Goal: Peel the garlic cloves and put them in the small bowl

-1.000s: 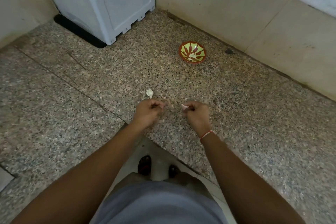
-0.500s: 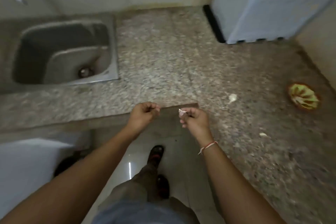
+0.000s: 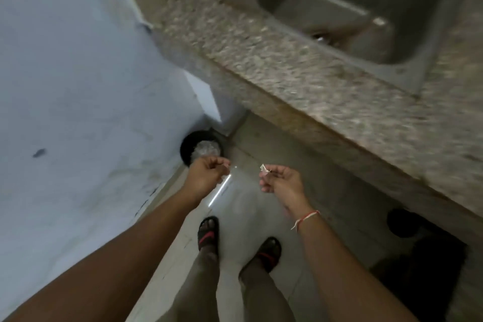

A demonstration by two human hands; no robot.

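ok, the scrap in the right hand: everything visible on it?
The scrap is a small, pale, papery flake with a pinkish tinge, likely garlic skin. The right hand pinches its lower end at the fingertips, and the free end sticks up and left. It hangs over the floor, touching nothing else. Blur hides finer detail.

The counter (image 3: 300, 70) is speckled in grey, beige and brown granite. The sink (image 3: 347, 8) is dull grey metal. A pale blue-white wall (image 3: 65, 81) is marked with dark smudges. A black bin (image 3: 194, 145) is lined with clear, silvery plastic. A whitish-pink scrap of garlic skin (image 3: 264, 168) is held up. Black sandals (image 3: 207, 234) are strapped in red. The wrist thread (image 3: 305, 218) is red and white. The floor (image 3: 243, 204) is pale grey tile.
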